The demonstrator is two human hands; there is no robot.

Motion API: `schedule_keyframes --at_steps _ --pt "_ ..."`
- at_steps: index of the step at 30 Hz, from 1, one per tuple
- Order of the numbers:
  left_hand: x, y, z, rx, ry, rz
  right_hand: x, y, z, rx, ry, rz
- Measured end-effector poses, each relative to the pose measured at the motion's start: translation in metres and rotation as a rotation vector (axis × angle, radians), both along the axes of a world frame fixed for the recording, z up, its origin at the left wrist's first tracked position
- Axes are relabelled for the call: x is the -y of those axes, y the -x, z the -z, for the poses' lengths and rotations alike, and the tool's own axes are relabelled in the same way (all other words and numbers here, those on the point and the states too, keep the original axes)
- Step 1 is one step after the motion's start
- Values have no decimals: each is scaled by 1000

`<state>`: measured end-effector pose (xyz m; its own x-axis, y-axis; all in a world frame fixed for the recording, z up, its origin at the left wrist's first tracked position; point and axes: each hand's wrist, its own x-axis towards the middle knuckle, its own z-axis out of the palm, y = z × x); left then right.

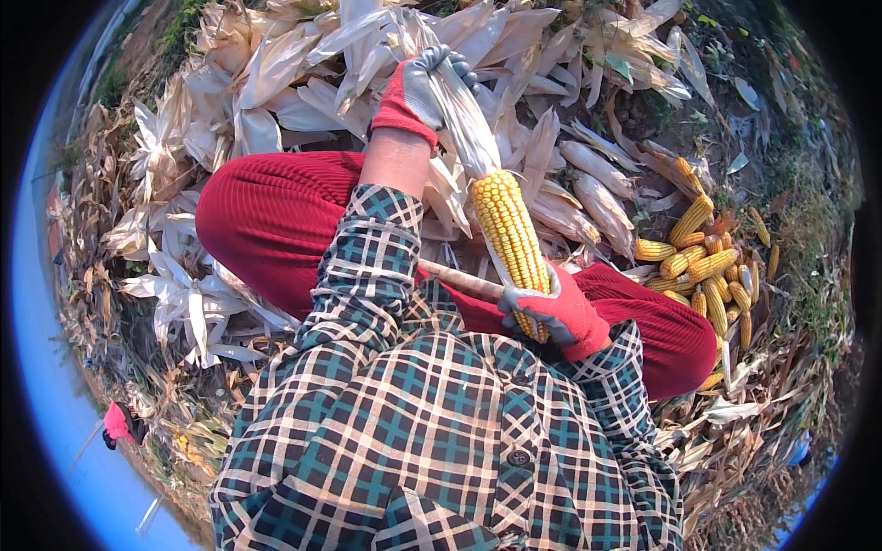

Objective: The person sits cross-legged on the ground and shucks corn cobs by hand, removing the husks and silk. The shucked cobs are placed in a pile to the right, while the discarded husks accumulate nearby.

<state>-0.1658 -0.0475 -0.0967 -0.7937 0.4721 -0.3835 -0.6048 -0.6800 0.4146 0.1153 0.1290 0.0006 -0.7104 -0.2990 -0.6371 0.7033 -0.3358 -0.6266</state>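
Note:
My left hand [424, 89], in a grey and red work glove, is closed on the pale dry husk [468, 124] that hangs off the upper end of a yellow corn cob [510, 231]. The lower end of that cob lies in my right hand [558, 313], gloved the same way. A wooden stick or handle [460, 278] also meets the right hand; its far end is hidden there. Most of the cob's kernels are bare, with a strip of husk along its left side.
A heap of stripped cobs [713, 265] lies beside my right knee. Unhusked ears [599, 200] lie ahead of it. Dry husks [275, 76] are piled in front and to the left. Another person [120, 423] is far off at the lower left.

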Motion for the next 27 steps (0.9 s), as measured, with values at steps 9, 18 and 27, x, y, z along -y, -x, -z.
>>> schedule_keyframes --at_steps 9,18,27 --pt "-12 -15 -55 62 375 -464 -15 -23 -27 209 110 288" --pt "-37 -120 -59 -110 299 385 0 63 2 -336 -535 48" --pt "-51 -143 -61 -311 502 536 -57 101 -7 -692 -554 829"
